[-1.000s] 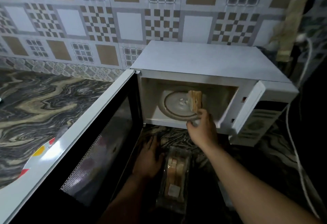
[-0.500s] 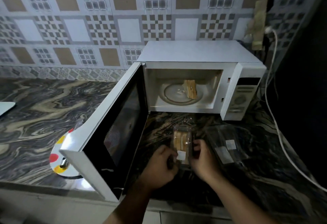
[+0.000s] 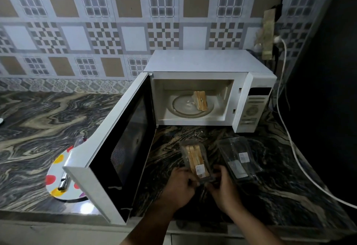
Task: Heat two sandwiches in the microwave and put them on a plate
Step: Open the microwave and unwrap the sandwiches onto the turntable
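Note:
The white microwave stands on the counter with its door swung wide open to the left. One unwrapped sandwich lies on the glass turntable inside. In front of the microwave a second sandwich in a clear plastic pack lies on the counter. My left hand and my right hand both pinch the pack's near end. A white plate with coloured dots sits left of the door, partly hidden by it.
An empty clear sandwich pack lies right of the held one. A white power cable runs down the right side from a wall plug. A shiny metal utensil rests on the plate. The marbled counter stretches left.
A second ago my right hand was at the sandwich in the microwave and my left rested by the pack; both hands have since come to the pack's near end, and my view has pulled back.

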